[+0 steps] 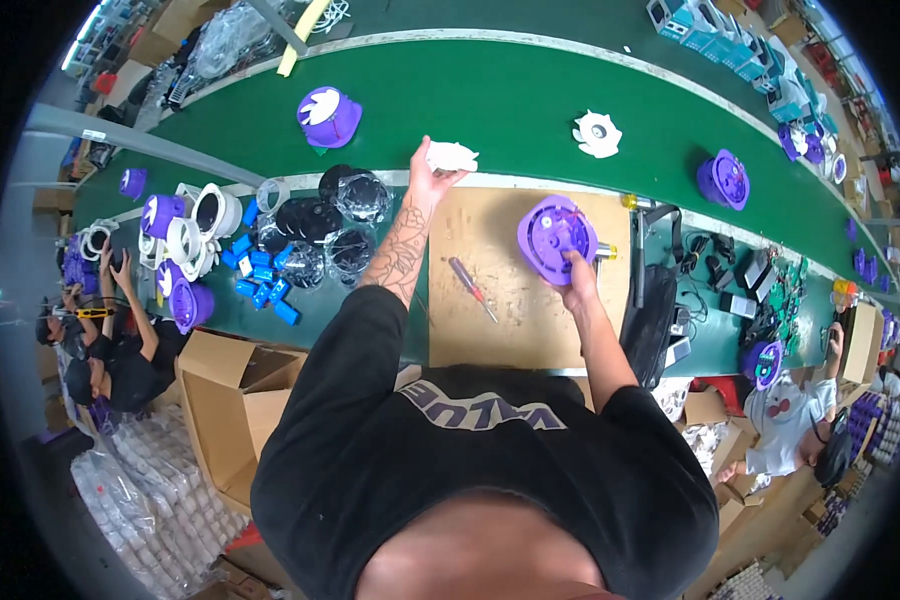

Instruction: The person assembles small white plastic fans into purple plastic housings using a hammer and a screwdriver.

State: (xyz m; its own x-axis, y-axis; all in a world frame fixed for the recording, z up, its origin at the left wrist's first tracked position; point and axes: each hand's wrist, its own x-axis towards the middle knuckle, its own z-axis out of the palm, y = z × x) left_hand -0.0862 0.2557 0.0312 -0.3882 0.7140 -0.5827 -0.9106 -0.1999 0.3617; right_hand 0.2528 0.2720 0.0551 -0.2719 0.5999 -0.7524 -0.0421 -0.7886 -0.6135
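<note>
My left hand (430, 180) reaches to the far edge of the work board, its fingers closed on a white fan blade (452, 157). Over the board's right side, my right hand (579, 279) grips a round purple plastic housing (554, 240) by its near rim, thumb on the inner face. The housing is tilted so its inside shows. Between the hands, a screwdriver (473, 290) with a red and grey handle lies on the tan board (530, 335). Another white fan blade (598, 134) rests on the green belt (510, 90), beyond the right hand.
A purple housing with a white blade (330, 117) and another purple housing (722, 180) sit on the belt. Left of the board are black discs (308, 219), blue cylinders (260, 272) and white rings (215, 210). Adapters, cables and circuit boards (785, 300) crowd the right. Co-workers sit on both sides.
</note>
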